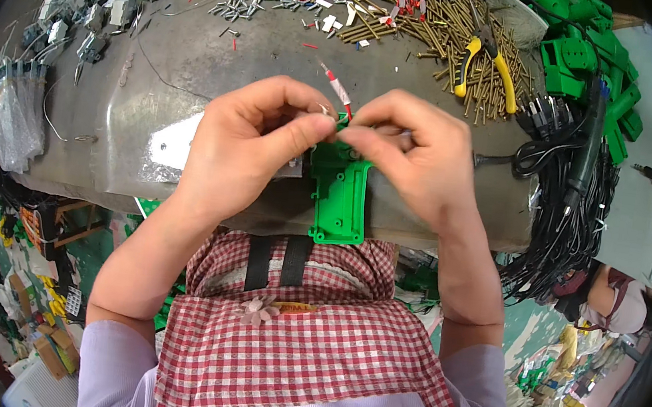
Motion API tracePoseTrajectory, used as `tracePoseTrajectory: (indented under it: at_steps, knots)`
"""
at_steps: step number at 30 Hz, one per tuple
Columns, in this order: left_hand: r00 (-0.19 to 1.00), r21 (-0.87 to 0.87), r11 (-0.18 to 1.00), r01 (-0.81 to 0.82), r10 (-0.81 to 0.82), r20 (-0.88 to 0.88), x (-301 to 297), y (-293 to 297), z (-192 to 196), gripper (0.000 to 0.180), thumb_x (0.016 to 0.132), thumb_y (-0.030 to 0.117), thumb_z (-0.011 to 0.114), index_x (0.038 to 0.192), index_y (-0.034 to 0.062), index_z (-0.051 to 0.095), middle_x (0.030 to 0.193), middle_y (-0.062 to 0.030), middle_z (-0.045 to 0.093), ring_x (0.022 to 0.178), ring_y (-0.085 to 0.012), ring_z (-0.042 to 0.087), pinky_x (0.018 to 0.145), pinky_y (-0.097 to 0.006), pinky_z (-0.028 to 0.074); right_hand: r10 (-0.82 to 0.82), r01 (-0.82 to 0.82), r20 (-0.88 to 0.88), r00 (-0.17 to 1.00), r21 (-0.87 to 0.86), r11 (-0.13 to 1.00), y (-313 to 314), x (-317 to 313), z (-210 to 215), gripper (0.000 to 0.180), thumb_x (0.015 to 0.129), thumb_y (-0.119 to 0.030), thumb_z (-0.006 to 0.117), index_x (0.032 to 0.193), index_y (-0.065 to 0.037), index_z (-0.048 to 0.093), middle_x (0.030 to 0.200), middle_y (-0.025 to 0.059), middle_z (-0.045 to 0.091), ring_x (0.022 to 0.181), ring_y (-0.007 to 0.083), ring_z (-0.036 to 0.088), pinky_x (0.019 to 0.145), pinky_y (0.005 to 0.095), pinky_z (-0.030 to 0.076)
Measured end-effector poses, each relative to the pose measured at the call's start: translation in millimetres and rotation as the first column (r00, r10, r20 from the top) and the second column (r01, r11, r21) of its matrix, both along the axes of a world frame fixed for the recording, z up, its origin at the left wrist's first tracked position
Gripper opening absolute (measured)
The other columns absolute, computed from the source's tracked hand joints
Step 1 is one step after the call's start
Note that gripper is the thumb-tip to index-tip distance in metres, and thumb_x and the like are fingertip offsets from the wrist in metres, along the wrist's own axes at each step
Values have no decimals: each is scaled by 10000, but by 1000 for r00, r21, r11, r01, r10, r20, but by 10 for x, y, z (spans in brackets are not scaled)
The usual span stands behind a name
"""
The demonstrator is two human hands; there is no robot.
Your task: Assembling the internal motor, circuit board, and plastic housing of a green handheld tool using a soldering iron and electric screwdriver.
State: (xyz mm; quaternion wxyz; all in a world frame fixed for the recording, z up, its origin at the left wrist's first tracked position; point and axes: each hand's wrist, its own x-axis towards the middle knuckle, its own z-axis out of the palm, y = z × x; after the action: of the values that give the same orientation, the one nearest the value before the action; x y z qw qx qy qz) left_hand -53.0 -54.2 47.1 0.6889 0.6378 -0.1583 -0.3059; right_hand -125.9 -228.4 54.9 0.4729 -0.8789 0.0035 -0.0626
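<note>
A green plastic housing half lies open side up at the table's front edge, its upper end hidden under my fingers. Over that end my left hand pinches something small and pale at the fingertips, too small to make out. Close beside it, my right hand is closed too, thumb against fingers, with what it grips hidden. A red lead with a white sleeve sticks up between the two hands, its lower end running down by my right fingertips.
Yellow-handled pliers rest on a heap of long brass-coloured screws. Black power cords and green housings crowd the right side. Grey metal-and-plastic parts are piled at the left, above a clear plastic bag.
</note>
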Motion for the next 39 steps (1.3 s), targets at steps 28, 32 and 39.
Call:
tracePoseTrajectory:
  at_steps: [28, 32, 39]
  knots:
    - [805, 175, 978, -115, -11, 593, -118, -98, 32, 88, 777, 47, 693, 837, 23, 633, 734, -12, 573, 656, -76, 525, 581, -233, 421, -96, 69, 35, 995, 458, 886, -163, -21, -84, 119, 839, -110, 650, 900, -13, 615, 787, 51, 606, 680, 89, 546, 610, 232, 446]
    - [943, 63, 992, -111, 85, 321, -129, -88, -46, 74, 817, 37, 677, 879, 9, 646, 781, 13, 593, 684, -44, 516, 608, -201, 423, -52, 51, 0, 999, 182, 982, -190, 25, -38, 155, 851, -140, 648, 907, 5, 649, 800, 77, 648, 722, 89, 593, 647, 237, 474]
    - [955, 0, 989, -147, 142, 262, -108, -108, -35, 141, 830, 38, 667, 968, 11, 651, 818, 1, 623, 753, -62, 574, 699, -213, 474, -37, 37, -3, 999, 167, 985, -189, 23, -16, 166, 837, -143, 661, 915, 4, 650, 820, 97, 674, 744, 120, 632, 662, 270, 494]
